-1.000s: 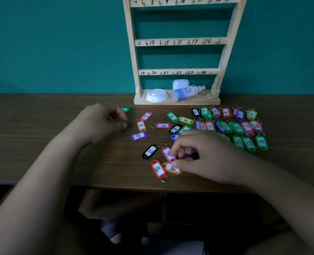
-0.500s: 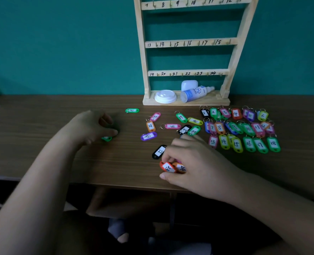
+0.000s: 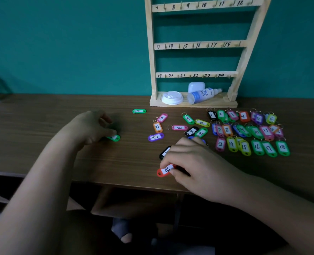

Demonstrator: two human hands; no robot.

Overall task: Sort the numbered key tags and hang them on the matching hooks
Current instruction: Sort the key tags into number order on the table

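Right hand (image 3: 195, 162): we see thumb and forefinger pinching the red tag (image 3: 164, 171) marked 23, near the front edge of the table (image 3: 42, 115)
Left hand (image 3: 91, 127): fingers curled, tips on a green tag (image 3: 114, 138) lying flat; we cannot tell whether it grips
Sorted tags (image 3: 226, 129): rows numbered 1 to 18, on the right; just before the rack (image 3: 150, 52)
Loose tags (image 3: 157, 127): scattered between our hands

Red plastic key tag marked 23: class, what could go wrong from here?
The red plastic key tag marked 23, pinched by the right hand, lies near the front edge of the brown wooden table and might drop off. The pink plastic tag lies upside down, so its number may be misread.
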